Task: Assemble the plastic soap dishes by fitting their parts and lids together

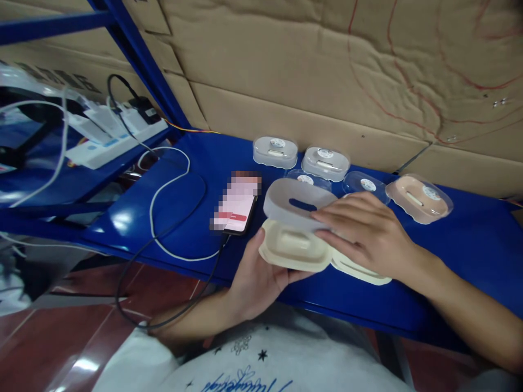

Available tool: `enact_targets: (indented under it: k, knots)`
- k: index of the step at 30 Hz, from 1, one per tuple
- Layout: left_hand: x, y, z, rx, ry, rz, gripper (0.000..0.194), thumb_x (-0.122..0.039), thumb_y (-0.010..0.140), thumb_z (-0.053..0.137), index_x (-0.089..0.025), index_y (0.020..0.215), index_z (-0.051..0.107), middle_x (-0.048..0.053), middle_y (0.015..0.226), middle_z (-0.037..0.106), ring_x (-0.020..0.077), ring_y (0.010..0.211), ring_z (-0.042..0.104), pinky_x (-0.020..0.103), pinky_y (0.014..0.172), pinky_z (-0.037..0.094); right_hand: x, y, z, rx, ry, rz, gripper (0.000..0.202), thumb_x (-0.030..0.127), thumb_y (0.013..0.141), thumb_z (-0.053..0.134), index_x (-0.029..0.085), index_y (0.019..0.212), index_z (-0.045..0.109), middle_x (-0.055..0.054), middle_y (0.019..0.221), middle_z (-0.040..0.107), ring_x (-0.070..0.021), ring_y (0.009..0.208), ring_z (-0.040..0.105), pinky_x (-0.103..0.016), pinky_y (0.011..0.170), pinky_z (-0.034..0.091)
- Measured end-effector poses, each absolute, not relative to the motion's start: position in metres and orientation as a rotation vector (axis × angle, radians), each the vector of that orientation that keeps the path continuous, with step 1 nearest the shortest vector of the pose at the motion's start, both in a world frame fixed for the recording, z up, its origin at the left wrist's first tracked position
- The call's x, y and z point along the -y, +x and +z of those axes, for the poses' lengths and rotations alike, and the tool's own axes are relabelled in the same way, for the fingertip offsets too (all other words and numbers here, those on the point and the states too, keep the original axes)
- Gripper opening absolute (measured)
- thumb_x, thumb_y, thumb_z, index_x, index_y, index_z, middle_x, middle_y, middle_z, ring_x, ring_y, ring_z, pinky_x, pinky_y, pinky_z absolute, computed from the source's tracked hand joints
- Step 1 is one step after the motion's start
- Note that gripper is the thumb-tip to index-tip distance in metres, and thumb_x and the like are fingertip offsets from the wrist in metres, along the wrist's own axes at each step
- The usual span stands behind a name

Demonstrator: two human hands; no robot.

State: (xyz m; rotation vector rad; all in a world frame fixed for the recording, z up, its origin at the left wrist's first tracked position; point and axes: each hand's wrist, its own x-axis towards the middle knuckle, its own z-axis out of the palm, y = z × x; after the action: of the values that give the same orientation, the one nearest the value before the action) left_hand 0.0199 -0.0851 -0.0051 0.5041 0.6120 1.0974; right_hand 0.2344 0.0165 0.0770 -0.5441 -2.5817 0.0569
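In my left hand [255, 283] is a cream oval plastic base [297, 246], its hollow side facing up. My right hand [368, 234] pinches a frosted translucent oval cover [292, 198] with a dark slot in its top. The cover is tilted just above the base's far edge; whether the two touch, I cannot tell. Below my right hand, partly hidden by it, a second cream plastic piece [362, 269] lies on the blue table [461, 272].
Several clear-covered cases with round stickers stand at the back, among them a white one [326, 163] and a peach one [419, 198]. A lit phone [237, 204] with a cable lies left of my hands. A power strip [118, 141] sits on the blue rack, before a cardboard wall [265, 71].
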Motion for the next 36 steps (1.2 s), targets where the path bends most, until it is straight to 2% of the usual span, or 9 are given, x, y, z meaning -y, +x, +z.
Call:
enact_targets:
  k: [5,10,14,17,19,24,28,32,36]
  knots:
    - [0.079,0.019,-0.009,-0.589,0.469,1.145,0.085,-0.083,0.099,0.024,-0.02,0.147,0.056,0.018,0.152,0.063,0.0374,0.14,0.061,0.056,0.111,0.056,0.0,0.23,0.08,2.771,-0.339,0.102,0.02,0.025,0.108,0.059,0.018,0.121,0.073,-0.006,0.112,0.082,-0.0223,0.101,0.075,-0.042,0.093,0.055]
    - [0.077,0.021,-0.011,-0.705,0.539,1.159,0.063,-0.067,0.104,0.036,-0.021,0.14,0.059,0.017,0.142,0.07,0.0364,0.135,0.065,0.054,0.103,0.062,-0.003,0.23,0.076,2.904,-0.358,0.293,0.023,0.032,0.109,0.058,0.019,0.122,0.072,-0.007,0.115,0.081,-0.0236,0.102,0.073,-0.042,0.091,0.056]
    - [0.077,0.023,-0.013,-0.678,0.467,1.139,0.052,-0.056,0.102,0.05,-0.02,0.138,0.06,0.016,0.138,0.072,0.0359,0.129,0.068,0.053,0.1,0.063,-0.026,0.233,0.068,2.766,-0.473,0.45,0.035,0.039,0.112,0.05,0.022,0.139,0.065,-0.009,0.137,0.073,-0.0241,0.128,0.067,-0.044,0.109,0.053]
    - [0.078,0.024,-0.012,-0.648,0.388,1.114,0.051,-0.054,0.099,0.058,-0.02,0.137,0.063,0.015,0.138,0.072,0.0353,0.126,0.069,0.05,0.098,0.063,-0.052,0.238,0.049,2.704,-0.795,0.293,0.047,0.037,0.113,0.045,0.023,0.157,0.049,-0.014,0.161,0.055,-0.0307,0.152,0.049,-0.056,0.123,0.041]
    - [0.079,0.024,-0.01,-0.642,0.347,1.105,0.051,-0.053,0.098,0.062,-0.02,0.136,0.064,0.014,0.137,0.073,0.0347,0.124,0.069,0.047,0.096,0.063,-0.066,0.243,0.033,2.749,-0.925,0.216,0.056,0.042,0.111,0.048,0.022,0.163,0.041,-0.018,0.167,0.046,-0.0366,0.157,0.041,-0.065,0.124,0.036]
    - [0.079,0.024,-0.003,-0.613,0.279,1.087,0.052,-0.05,0.094,0.07,-0.017,0.135,0.067,0.014,0.131,0.075,0.0333,0.12,0.07,0.041,0.09,0.063,-0.076,0.246,0.012,2.774,-0.958,0.163,0.06,0.05,0.101,0.065,0.022,0.152,0.051,-0.021,0.158,0.051,-0.0413,0.15,0.046,-0.065,0.122,0.037]
    - [0.078,0.024,-0.005,-0.609,0.25,1.092,0.051,-0.049,0.094,0.071,-0.019,0.135,0.068,0.013,0.133,0.075,0.0332,0.119,0.07,0.042,0.089,0.063,-0.075,0.241,0.012,2.731,-1.057,0.252,0.069,0.051,0.1,0.066,0.028,0.16,0.04,-0.019,0.165,0.042,-0.0429,0.151,0.044,-0.067,0.118,0.041]
    - [0.079,0.024,-0.006,-0.601,0.257,1.094,0.051,-0.05,0.096,0.07,-0.018,0.135,0.069,0.014,0.134,0.075,0.0348,0.122,0.069,0.043,0.091,0.062,-0.078,0.238,0.016,2.564,-1.053,0.425,0.054,0.048,0.101,0.065,0.029,0.15,0.053,-0.014,0.151,0.058,-0.0374,0.141,0.055,-0.062,0.118,0.046]
    - [0.079,0.024,-0.006,-0.612,0.275,1.104,0.054,-0.057,0.099,0.066,-0.02,0.137,0.068,0.014,0.139,0.073,0.0366,0.127,0.067,0.045,0.094,0.062,-0.078,0.239,0.027,2.217,-1.151,0.908,0.046,0.054,0.099,0.065,0.03,0.138,0.062,-0.01,0.137,0.07,-0.0325,0.125,0.067,-0.056,0.108,0.054]
